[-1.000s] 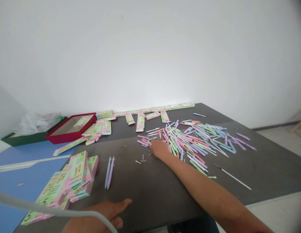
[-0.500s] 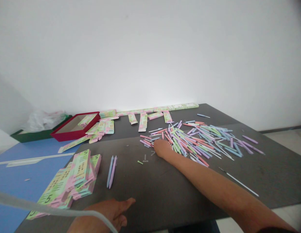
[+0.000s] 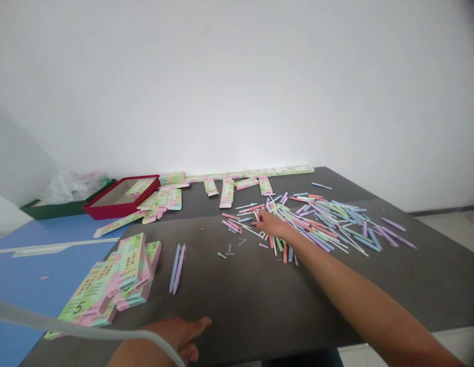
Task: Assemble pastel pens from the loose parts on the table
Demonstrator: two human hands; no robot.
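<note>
My right hand [image 3: 272, 224] reaches far across the dark table [image 3: 237, 290] to the left edge of a big scatter of pastel pens and pen parts [image 3: 321, 221]. Its fingers point left and rest among the loose pieces; whether they pinch anything I cannot make out. My left hand [image 3: 179, 336] lies flat on the near table edge, thumb stretched out, holding nothing. Two assembled pens [image 3: 177, 267], one blue and one purple, lie side by side ahead of it. A heap of green and pink flat cartons [image 3: 114, 280] sits to their left.
A red tray [image 3: 122, 196] with cartons stands at the back left, a green tray [image 3: 56, 208] with plastic behind it. More flat cartons [image 3: 229, 186] line the far edge. A blue surface [image 3: 38, 265] adjoins on the left. A pale cable [image 3: 68, 329] crosses the near left corner.
My right hand has slid right and farther back into the pen pile, dragging a few pens toward the near side. The left hand has stayed put. The view shifted slightly.
</note>
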